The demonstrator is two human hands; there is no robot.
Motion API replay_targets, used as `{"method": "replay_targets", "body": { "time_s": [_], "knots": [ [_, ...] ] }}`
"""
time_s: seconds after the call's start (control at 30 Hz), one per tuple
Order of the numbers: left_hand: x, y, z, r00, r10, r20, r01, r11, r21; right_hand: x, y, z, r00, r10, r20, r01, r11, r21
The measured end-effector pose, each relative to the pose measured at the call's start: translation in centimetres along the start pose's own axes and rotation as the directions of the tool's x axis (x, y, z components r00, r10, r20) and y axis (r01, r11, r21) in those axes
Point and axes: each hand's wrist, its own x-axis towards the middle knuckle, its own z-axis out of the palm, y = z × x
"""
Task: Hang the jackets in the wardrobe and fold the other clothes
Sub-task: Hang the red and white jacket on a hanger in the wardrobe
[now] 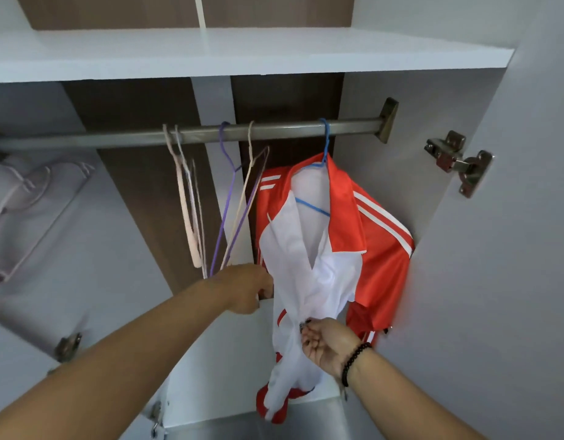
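Note:
An orange-red jacket point(379, 249) with white stripes and white lining hangs open on a blue hanger point(324, 144) from the wardrobe rail point(274, 130), near the right wall. My right hand point(325, 344), with a black bead bracelet, pinches the jacket's white front edge near its zipper. My left hand point(245, 289) reaches to the jacket's left edge; its fingers are hidden behind the fabric, so its grip is unclear.
Several empty wire hangers point(226, 198), beige and purple, hang left of the jacket. A pale hanger point(29, 198) shows on the left door. Above runs a white shelf point(242, 55). An open door with a metal hinge point(458, 161) stands on the right.

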Motion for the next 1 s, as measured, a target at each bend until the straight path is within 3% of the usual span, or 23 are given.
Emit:
{"method": "replay_targets", "body": {
  "time_s": [0.1, 0.27, 0.4, 0.6, 0.8, 1.0],
  "knots": [
    [-0.1, 0.3, 2.7, 0.999, 0.036, -0.029, -0.043, 0.944, -0.327, 0.7, -0.3, 1.9, 1.0, -0.018, -0.004, 0.018, 0.999, 0.036],
    [1.5, 1.3, 6.6, 0.988, -0.106, -0.116, 0.03, 0.849, -0.528, 0.9, -1.3, 3.5, 0.998, -0.062, -0.021, 0.062, 0.998, -0.006],
    [2.1, 2.0, 7.8, 0.953, -0.19, -0.236, 0.034, 0.84, -0.541, 0.9, -2.2, 3.7, 0.996, -0.078, -0.046, 0.073, 0.993, -0.095],
    [1.9, 2.1, 8.8, 0.923, -0.312, -0.224, 0.173, 0.858, -0.485, 1.9, -3.3, 4.3, 0.986, -0.127, -0.111, 0.109, 0.983, -0.151],
    [0.3, 0.0, 9.8, 0.906, -0.406, -0.121, 0.326, 0.851, -0.411, 1.4, -6.8, 5.6, 0.941, -0.331, -0.065, 0.326, 0.942, -0.076],
    [-1.4, -1.0, 11.5, 0.922, -0.387, -0.013, 0.347, 0.839, -0.419, -1.1, -8.7, 7.2, 0.83, -0.551, 0.089, 0.555, 0.799, -0.231]
  ]
}}
